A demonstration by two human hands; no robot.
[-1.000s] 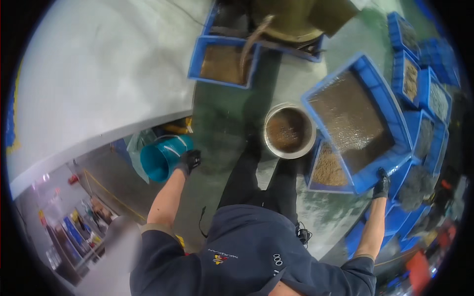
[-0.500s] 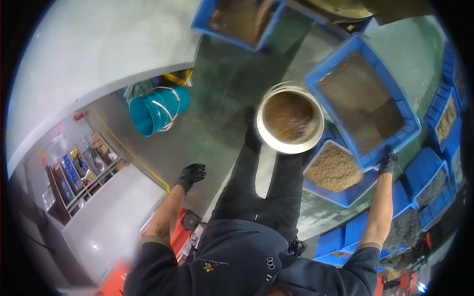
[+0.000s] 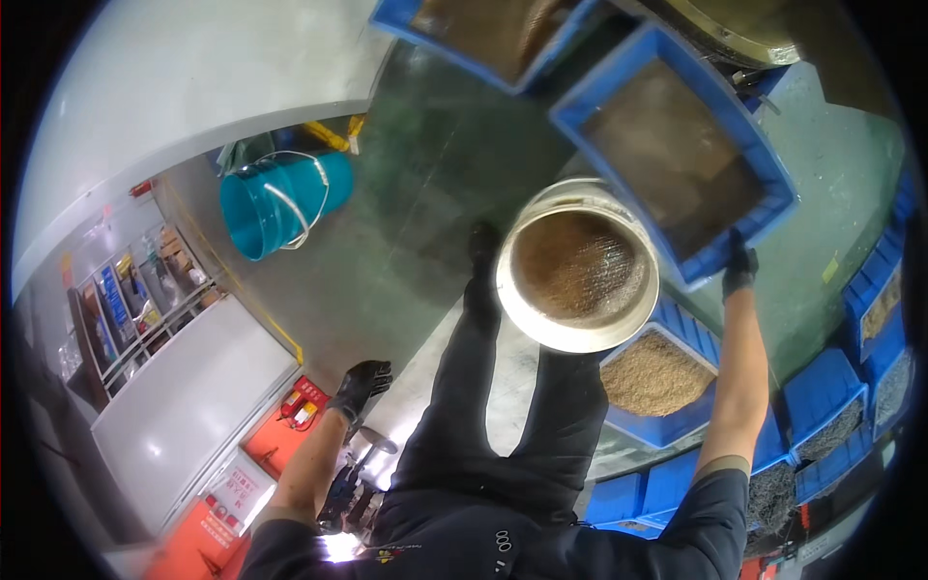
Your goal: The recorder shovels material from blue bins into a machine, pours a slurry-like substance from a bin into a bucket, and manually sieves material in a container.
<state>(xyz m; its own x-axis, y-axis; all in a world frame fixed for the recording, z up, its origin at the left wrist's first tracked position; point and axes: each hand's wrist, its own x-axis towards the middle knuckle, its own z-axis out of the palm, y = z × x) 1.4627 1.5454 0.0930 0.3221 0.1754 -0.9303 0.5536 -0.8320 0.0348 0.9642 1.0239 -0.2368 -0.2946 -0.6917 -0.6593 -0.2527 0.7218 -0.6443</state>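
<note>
Overhead view of a standing person on a green floor [image 3: 416, 193]. The right hand [image 3: 739, 269], in a black glove, grasps the near rim of a large blue bin [image 3: 764, 164] filled with fine brown granular material; the fingers curl over the rim's edge, and the forearm reaches straight out to it. The left hand [image 3: 362, 385], also gloved in black, hangs free at the person's left side with fingers loosely bent, holding nothing and touching nothing.

A white bucket [image 3: 577, 265], round and holding similar brown material, stands on the floor just beside the held bin, in front of the person's dark-trousered legs; whether bucket and bin touch cannot be told. A smaller blue bin [image 3: 667, 387] of paler granules sits just beyond the bucket toward the person's right, below the right forearm. Another blue bin [image 3: 483, 39] lies at the far edge of the floor.

A teal bucket [image 3: 280, 203] with a wire handle lies tipped on its side, well apart to the left, near a pale curved wall. Further blue bins [image 3: 822, 406] cluster along the floor's right edge. A shelf [image 3: 126, 300] of small items stands at the left.
</note>
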